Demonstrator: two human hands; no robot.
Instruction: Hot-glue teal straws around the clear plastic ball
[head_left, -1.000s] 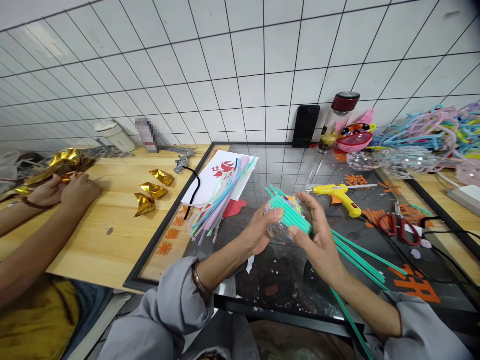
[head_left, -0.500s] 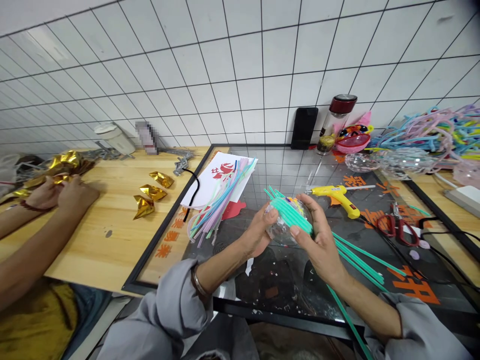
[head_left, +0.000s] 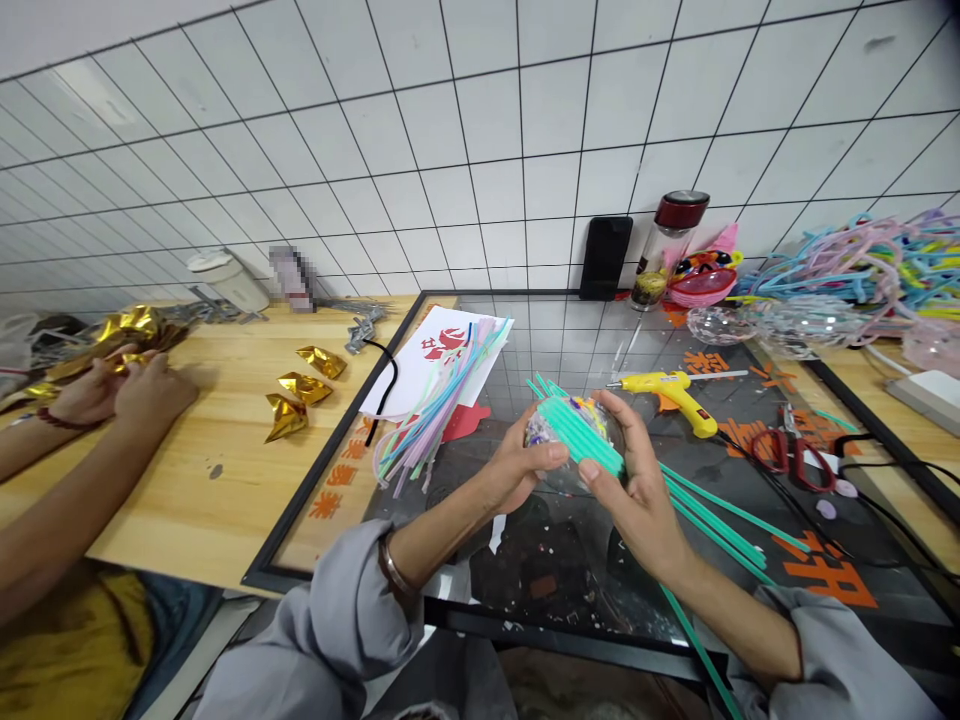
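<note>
Between my two hands, over the dark glass tabletop, is a clear plastic ball (head_left: 559, 478) with colourful bits inside or behind it. A row of green pipe cleaners (head_left: 581, 435) lies side by side across its upper face. My left hand (head_left: 525, 462) grips the ball from the left, its thumb resting on the green row's lower edge. From the right, my right hand (head_left: 637, 480) wraps round the ball, thumb pressed on the row's lower end. Loose green pipe cleaners (head_left: 720, 525) lie on the glass under and beside my right forearm.
A yellow glue gun (head_left: 675, 392) and red-handled scissors (head_left: 795, 460) lie to the right. Pastel pipe cleaners (head_left: 442, 410) rest on white paper (head_left: 405, 350) at left. A glass bottle (head_left: 670, 245) stands behind. A co-worker's hands (head_left: 124, 390) handle gold foil beside gold foil pieces (head_left: 307, 390).
My left thumb has slid down and to the right along the green row's edge. The ball has turned slightly, showing more of the colourful bits at left.
</note>
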